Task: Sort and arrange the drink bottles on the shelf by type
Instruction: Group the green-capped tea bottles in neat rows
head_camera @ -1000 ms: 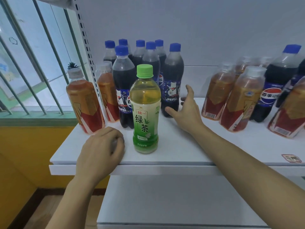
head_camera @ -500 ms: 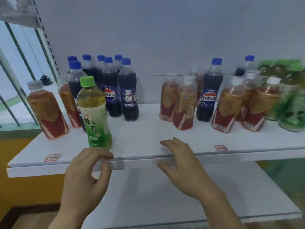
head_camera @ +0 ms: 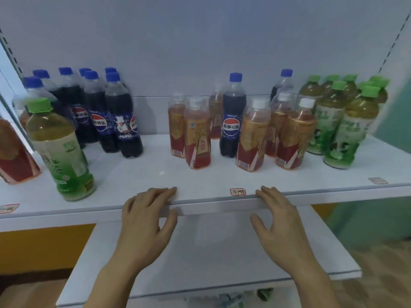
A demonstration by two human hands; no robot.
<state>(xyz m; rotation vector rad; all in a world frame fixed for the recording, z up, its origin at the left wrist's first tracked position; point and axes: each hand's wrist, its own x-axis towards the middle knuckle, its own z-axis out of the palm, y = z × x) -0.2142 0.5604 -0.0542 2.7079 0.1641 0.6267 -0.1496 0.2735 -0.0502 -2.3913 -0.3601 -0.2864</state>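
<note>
A white shelf [head_camera: 138,174] carries the drinks. Several blue-capped cola bottles [head_camera: 124,116] cluster at the back left. One green tea bottle [head_camera: 60,150] stands alone at the front left, beside a red tea bottle [head_camera: 13,156] at the frame's edge. In the middle stand several red tea bottles [head_camera: 198,134] with a lone cola bottle [head_camera: 232,116] among them and another cola bottle [head_camera: 283,83] behind. Several green tea bottles [head_camera: 347,121] fill the right end. My left hand [head_camera: 146,218] and my right hand [head_camera: 280,218] hover at the shelf's front edge, fingers spread, holding nothing.
A lower white shelf [head_camera: 211,252] juts out under my hands. Small price tags [head_camera: 238,192] stick to the upper shelf's front edge. A perforated upright [head_camera: 395,30] bounds the right side. Yellow wall shows at lower left, wooden floor at lower right.
The view has swung right, showing the shelf's right end. My right hand left the cola cluster and my left hand left the green tea bottle; both came back to the front edge.
</note>
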